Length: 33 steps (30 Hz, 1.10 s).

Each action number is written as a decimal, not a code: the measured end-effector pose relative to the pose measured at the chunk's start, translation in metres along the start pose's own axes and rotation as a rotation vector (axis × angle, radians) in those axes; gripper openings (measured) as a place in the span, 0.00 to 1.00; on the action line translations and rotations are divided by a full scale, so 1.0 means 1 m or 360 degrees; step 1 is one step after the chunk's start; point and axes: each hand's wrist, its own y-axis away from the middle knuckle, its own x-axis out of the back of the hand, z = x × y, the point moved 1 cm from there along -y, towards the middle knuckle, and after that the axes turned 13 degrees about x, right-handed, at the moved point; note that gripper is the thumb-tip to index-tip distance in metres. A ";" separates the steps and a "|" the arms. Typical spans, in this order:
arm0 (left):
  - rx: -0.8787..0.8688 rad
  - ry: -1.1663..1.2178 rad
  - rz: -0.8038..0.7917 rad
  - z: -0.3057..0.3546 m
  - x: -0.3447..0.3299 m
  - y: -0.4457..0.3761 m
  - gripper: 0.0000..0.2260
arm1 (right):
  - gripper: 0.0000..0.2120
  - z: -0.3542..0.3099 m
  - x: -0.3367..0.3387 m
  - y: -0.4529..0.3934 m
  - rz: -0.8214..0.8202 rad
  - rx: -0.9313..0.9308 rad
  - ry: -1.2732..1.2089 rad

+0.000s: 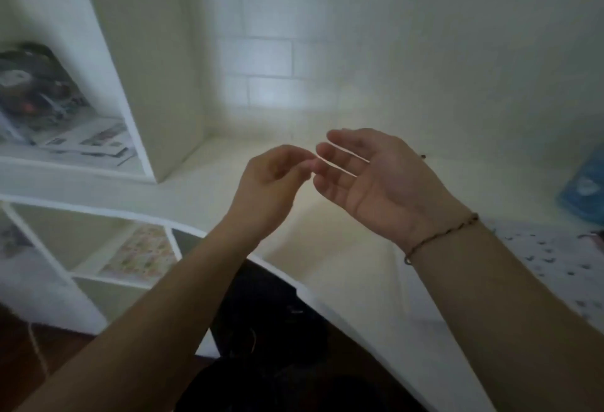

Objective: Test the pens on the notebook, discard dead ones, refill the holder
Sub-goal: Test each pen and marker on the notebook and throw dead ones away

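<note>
Nearest you, your dark-clothed lap point(277, 330) sat under the curved white edge of the worktop point(359, 264). Above it, your left hand point(271, 189) had its fingers loosely curled, their tips meeting the fingertips of your right hand point(369, 179), which lay palm-up with straight, relaxed fingers and held nothing; a thin cord bracelet point(438, 238) circled that wrist. No pens, notebook or holder showed anywhere. To your left, white shelves point(98, 189) held blurred printed papers point(85, 140). A blue packet point(585, 183) lay far right, against the pale brick-patterned wall point(294, 52).
</note>
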 end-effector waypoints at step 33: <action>-0.0359 -0.0464 -0.1107 0.040 -0.208 -0.028 0.11 | 0.12 -0.068 0.197 0.035 0.0373 0.0508 0.1067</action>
